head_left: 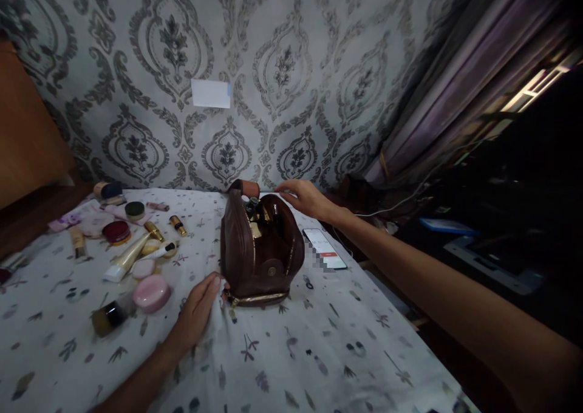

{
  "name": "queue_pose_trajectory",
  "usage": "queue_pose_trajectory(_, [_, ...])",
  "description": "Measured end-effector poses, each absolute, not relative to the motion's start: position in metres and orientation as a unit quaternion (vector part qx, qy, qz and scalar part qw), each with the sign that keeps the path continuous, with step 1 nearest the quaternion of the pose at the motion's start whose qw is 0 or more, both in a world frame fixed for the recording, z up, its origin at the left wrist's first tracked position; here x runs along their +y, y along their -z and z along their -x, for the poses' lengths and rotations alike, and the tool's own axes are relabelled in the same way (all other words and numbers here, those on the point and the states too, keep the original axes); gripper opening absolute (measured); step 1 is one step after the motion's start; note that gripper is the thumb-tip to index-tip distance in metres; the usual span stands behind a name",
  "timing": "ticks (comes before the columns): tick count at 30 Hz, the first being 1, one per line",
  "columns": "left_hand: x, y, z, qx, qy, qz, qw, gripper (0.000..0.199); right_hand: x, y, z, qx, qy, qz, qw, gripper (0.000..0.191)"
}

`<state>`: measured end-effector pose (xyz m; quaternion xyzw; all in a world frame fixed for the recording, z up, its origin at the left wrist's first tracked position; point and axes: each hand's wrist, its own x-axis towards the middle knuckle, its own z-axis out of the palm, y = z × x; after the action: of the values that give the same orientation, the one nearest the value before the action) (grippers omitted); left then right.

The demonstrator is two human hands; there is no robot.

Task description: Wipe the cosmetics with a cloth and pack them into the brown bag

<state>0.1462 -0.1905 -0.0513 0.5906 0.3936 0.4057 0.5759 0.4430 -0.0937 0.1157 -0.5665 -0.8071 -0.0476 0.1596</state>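
A dark brown zip-up bag (239, 243) stands on the patterned white cloth (319, 364). Its top gapes, and inside are small items with gold and black parts that I cannot make out singly. At the bag's front left corner is my left hand (203, 297), its fingers closed on what looks like a fold of the white cloth, right beside the bag. Behind the bag's back right side, my right hand (303, 195) reaches out with fingers stretched. Nothing shows in its grasp, though its fingertips are near a brown strap or flap (248, 187).
To the left lie a pink round jar (152, 293), a dark-capped jar (109, 319), a cream tube (127, 258), a dark red compact (116, 233) and several other cosmetics. A lit phone (325, 249) rests right of the bag. A patterned wall (282, 97) rises behind.
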Motion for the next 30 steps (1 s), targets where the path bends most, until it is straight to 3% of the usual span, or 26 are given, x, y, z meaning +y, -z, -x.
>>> queue_pose_trajectory(6, [-0.19, 0.05, -0.148, 0.387, -0.42, -0.589, 0.571, 0.049, -0.132, -0.114, -0.44, -0.749, 0.028, 0.592, 0.295, 0.025])
queue_pose_trajectory(10, [-0.19, 0.049, -0.148, 0.391, -0.42, -0.597, 0.561, 0.047, -0.179, -0.102, -0.409, -0.754, 0.0, 0.523, 0.398, 0.021])
queue_pose_trajectory(18, [-0.19, 0.041, -0.148, 0.404, -0.443, -0.6, 0.53, 0.048, -0.248, -0.03, -0.31, -0.874, -0.126, 0.292, 0.368, 0.022])
queue_pose_trajectory(23, [-0.187, 0.033, -0.148, 0.398, -0.484, -0.58, 0.521, 0.05, -0.248, 0.012, -0.27, -0.836, -0.19, 0.298, 0.419, 0.036])
queue_pose_trajectory(30, [-0.178, 0.023, -0.136, 0.394, -0.558, -0.558, 0.471, 0.053, -0.232, 0.018, -0.245, -0.729, -0.288, 0.374, 0.496, 0.039])
